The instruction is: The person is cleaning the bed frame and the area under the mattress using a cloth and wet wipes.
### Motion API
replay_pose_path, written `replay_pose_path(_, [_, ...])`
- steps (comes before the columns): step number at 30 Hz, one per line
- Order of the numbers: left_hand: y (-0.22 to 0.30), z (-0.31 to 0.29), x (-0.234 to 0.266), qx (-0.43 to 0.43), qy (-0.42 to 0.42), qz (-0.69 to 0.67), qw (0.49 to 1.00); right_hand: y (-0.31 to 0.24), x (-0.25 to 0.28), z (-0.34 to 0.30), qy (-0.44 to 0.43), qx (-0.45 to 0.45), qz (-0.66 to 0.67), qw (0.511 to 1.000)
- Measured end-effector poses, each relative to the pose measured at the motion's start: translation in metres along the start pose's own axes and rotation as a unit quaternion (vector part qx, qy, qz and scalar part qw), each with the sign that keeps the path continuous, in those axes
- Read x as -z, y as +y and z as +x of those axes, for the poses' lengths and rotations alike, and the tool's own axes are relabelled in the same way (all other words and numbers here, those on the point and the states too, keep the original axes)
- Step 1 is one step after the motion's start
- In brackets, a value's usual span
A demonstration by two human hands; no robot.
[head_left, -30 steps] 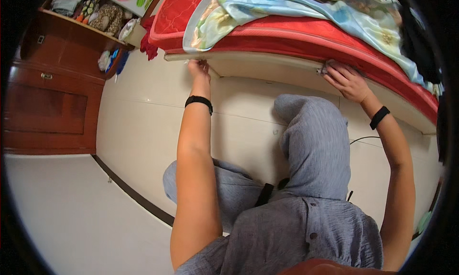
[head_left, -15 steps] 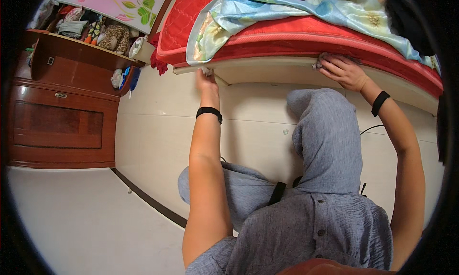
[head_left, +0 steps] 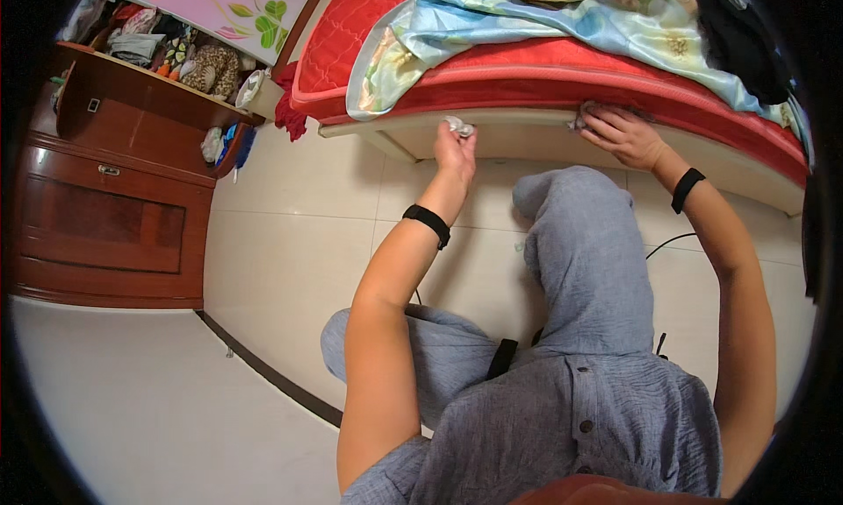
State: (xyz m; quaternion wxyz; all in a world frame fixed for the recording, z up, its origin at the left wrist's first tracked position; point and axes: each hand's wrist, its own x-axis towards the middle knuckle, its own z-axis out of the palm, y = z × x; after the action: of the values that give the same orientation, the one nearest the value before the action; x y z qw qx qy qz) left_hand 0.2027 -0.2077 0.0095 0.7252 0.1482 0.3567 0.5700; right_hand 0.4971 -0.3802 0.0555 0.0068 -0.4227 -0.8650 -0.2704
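A cream bed frame rail point(head_left: 518, 119) runs along below a red mattress point(head_left: 492, 79). My left hand point(head_left: 455, 154) is closed on a crumpled whitish cloth point(head_left: 457, 126), up against the rail's top edge. Farther right, my right hand point(head_left: 628, 138) lies over a greyish patterned cloth point(head_left: 583, 115) where the rail meets the mattress, its fingers bent around it. Much of that second cloth is hidden under the fingers. A black band circles each wrist.
A shiny blue floral sheet point(head_left: 544, 22) hangs over the mattress. To the left stand a reddish-brown cabinet point(head_left: 105, 215) and a shelf of clothes and a spotted soft toy point(head_left: 211, 68). A thin black cable point(head_left: 672, 241) lies on the tiled floor beside my leg.
My left hand has slid right along the rail with its cloth, away from the rail's left end. My right hand has shifted only slightly to the left.
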Motion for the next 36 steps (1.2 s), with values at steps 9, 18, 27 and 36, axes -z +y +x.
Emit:
replay_pose_path(9, [0.014, -0.053, -0.072, -0.135, -0.280, 0.476, 0.823, 0.001, 0.012, 0.009, -0.014, 0.000, 0.023, 1.000])
replay_pose_path(18, [0.097, -0.018, -0.038, -0.340, -0.148, 0.845, 0.386, -0.034, 0.009, 0.069, 0.157, 0.114, 0.086, 0.977])
replay_pose_path(27, [0.095, -0.001, -0.043, -0.262, -0.176, 0.824, 0.470, -0.065, -0.036, 0.206, 0.116, 0.108, -0.100, 0.982])
replay_pose_path(36, [0.104, 0.019, -0.040, -0.251, -0.166, 0.842, 0.448, -0.020, -0.017, 0.077, 0.053, 0.116, -0.090, 0.988])
